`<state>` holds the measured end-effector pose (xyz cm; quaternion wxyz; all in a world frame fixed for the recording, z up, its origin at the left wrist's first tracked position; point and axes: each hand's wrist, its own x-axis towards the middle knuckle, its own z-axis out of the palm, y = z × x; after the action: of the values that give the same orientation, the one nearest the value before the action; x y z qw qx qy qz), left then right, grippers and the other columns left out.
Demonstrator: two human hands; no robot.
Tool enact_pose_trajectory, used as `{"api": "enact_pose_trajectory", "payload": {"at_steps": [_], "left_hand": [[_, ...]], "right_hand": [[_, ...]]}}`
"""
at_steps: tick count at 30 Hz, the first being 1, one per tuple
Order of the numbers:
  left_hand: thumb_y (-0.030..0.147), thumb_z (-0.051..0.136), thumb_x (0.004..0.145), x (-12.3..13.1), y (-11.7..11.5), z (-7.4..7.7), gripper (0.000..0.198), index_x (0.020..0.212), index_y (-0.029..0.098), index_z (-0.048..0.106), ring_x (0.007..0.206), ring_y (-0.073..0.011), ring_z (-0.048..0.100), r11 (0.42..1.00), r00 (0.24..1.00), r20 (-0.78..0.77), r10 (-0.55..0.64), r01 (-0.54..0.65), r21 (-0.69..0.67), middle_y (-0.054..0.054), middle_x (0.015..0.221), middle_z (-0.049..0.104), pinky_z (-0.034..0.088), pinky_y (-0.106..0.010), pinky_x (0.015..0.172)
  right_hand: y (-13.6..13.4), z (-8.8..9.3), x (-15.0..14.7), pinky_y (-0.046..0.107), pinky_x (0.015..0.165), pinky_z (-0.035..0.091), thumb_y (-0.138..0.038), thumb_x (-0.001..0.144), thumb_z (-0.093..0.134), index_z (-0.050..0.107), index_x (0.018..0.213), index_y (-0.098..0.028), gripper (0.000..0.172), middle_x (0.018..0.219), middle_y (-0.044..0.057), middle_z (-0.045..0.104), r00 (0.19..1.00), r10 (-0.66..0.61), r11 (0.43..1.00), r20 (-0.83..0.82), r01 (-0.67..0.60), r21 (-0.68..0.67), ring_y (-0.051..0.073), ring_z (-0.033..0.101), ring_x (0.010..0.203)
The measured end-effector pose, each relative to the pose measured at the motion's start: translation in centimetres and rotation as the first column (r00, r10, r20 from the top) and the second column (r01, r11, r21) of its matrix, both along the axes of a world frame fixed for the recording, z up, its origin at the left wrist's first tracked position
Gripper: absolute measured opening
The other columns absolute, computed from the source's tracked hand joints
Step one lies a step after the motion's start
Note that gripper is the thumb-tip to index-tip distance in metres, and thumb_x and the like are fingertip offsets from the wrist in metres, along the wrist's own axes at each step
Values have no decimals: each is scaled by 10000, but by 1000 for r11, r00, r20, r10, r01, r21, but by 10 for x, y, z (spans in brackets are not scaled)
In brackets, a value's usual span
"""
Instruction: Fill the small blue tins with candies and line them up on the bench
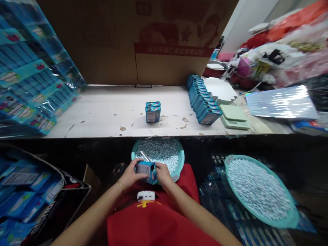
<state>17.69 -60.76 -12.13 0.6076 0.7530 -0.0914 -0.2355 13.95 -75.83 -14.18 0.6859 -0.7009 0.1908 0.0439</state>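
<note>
My left hand [131,176] is closed around a small blue candy box [145,168], with the thumb along its near side. At the box's right end is my right hand [163,173], its fingers closed on the edge and partly hidden behind it. Just beyond my hands is a turquoise basin [181,159] full of small pale-blue pellets [160,150]. A metal scoop-like tool [145,156] leans in the pellets, its lower end hidden by the box. On the white table ahead, two similar blue boxes [153,114] stand upright together.
A slanting row of blue boxes [202,99] stands right on the table, beside a pale-green scale [234,117]. Wrapped display packs [33,75] are stacked left. A carton of blue packs [28,184] sits lower left. Another pellet-filled basin [292,218] is lower right. A cardboard box [110,44] stands behind.
</note>
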Motion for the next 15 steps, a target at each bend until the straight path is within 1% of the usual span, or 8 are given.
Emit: {"api": "enact_pose_trajectory", "payload": {"at_steps": [2,4,7,9,11,13,14,15], "left_hand": [[326,746,483,8,6,2,746,1150,210,434,1035,-258,498,984,973,192,-127,98,152,-94,1124,512,373,-432,912],[349,741,485,12,8,7,716,1132,218,463,1099,-266,440,952,910,330,-251,170,254,-91,1178,470,329,-426,953],[366,676,585,11,9,15,653,1185,257,440,1099,-247,433,904,837,388,-386,259,340,-72,1179,469,325,-401,957],[370,614,658,9,11,16,539,1165,260,470,1054,-235,461,898,837,385,-388,250,362,-67,1119,504,340,-391,941],[382,569,696,8,15,15,417,1083,232,526,999,-229,493,916,880,351,-319,192,353,-65,1049,539,364,-384,913],[393,544,713,8,22,11,383,1044,202,509,929,-218,528,942,939,276,-203,110,317,-57,991,565,404,-377,862],[395,535,719,7,26,9,387,1045,192,484,893,-212,543,953,963,231,-143,71,295,-52,965,574,422,-373,834],[396,528,724,6,30,7,392,1048,185,461,865,-207,554,962,978,189,-83,30,270,-49,942,582,435,-371,813]], "right_hand": [[-1,4,-1,225,605,441,-209,677,416,669,813,-154,293,730,10,652,997,67,997,31,-66,-43,142,564,682],[-3,8,-3,242,654,448,-213,710,398,662,864,-169,309,775,8,661,991,115,989,72,-107,-98,150,572,726],[-13,11,-3,255,715,449,-156,728,383,652,919,-188,332,828,0,667,969,231,949,88,-204,-241,152,581,781],[-33,14,2,266,767,434,-119,732,388,640,963,-191,350,880,17,661,969,244,896,44,-208,-392,163,573,842],[-59,17,13,281,821,403,-86,743,376,600,1048,-191,392,964,55,634,983,184,778,-22,-159,-608,176,548,919],[-85,20,29,299,836,387,-61,763,345,545,1120,-174,424,1051,106,586,986,130,565,-109,-164,-809,192,521,977],[-95,22,40,300,825,391,-52,771,335,540,1119,-157,417,1062,131,573,979,121,446,-167,-203,-872,197,521,981],[-102,23,51,299,806,398,-49,777,332,552,1094,-133,395,1045,155,575,968,118,354,-223,-251,-901,203,528,970]]}}
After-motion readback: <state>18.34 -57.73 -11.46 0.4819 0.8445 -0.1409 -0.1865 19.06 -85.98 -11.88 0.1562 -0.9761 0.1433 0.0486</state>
